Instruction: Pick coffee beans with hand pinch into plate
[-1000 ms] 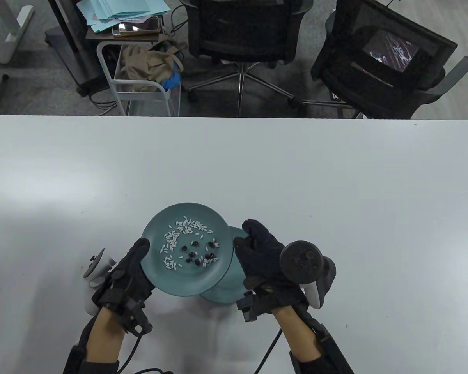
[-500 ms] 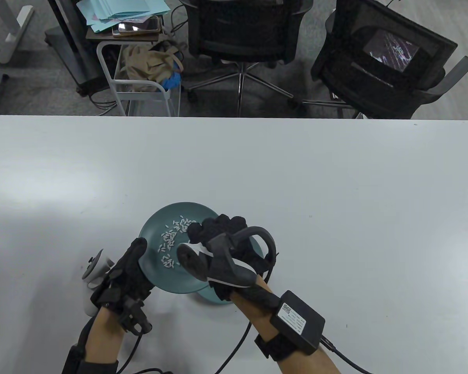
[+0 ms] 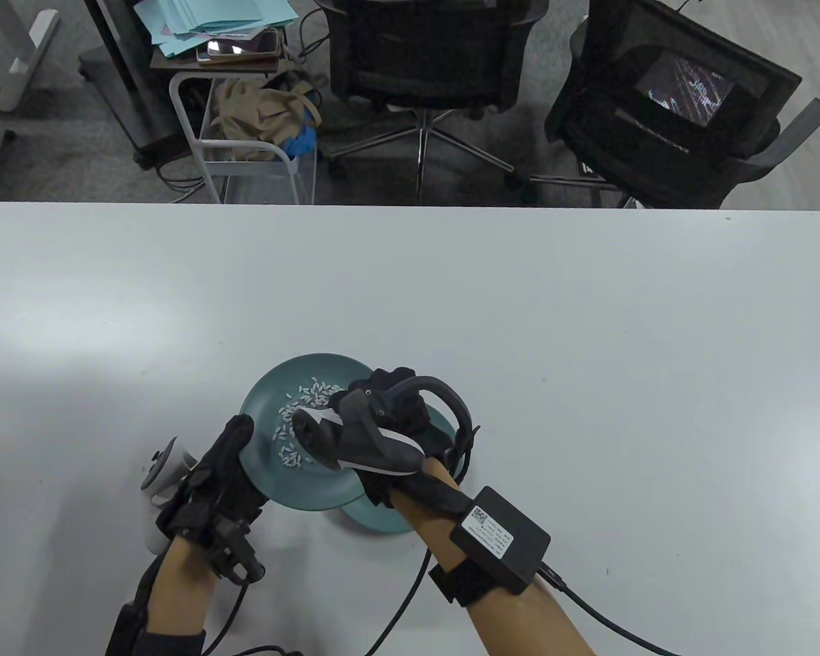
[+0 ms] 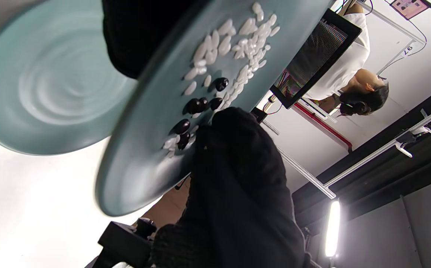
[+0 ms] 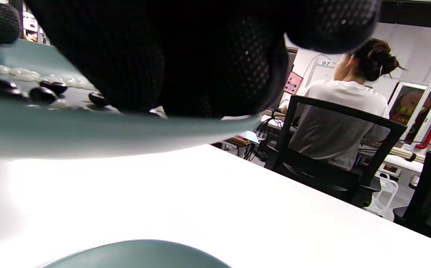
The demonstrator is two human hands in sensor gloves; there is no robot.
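Note:
My left hand (image 3: 236, 447) grips the left rim of a teal plate (image 3: 301, 482) and holds it tilted above the table. On the plate lie white rice grains (image 3: 307, 396) and dark coffee beans (image 4: 200, 106). My right hand (image 3: 396, 386) reaches over the plate; its fingertips (image 4: 230, 123) are down among the beans. The frames do not show whether a bean is pinched. A second teal plate (image 3: 376, 523) with nothing on it sits on the table below and to the right; it also shows in the left wrist view (image 4: 51, 85) and the right wrist view (image 5: 137, 253).
The white table (image 3: 588, 342) stretches far and right of the plates. Two black office chairs (image 3: 424, 55) (image 3: 670, 102) and a wire cart with a bag (image 3: 253, 116) stand beyond the far edge. A black box (image 3: 499, 540) is strapped to my right forearm.
My right hand swung from beside the plate's right rim to over the plate, covering the coffee beans, then shifted slightly left. The left hand and held plate drifted slightly left.

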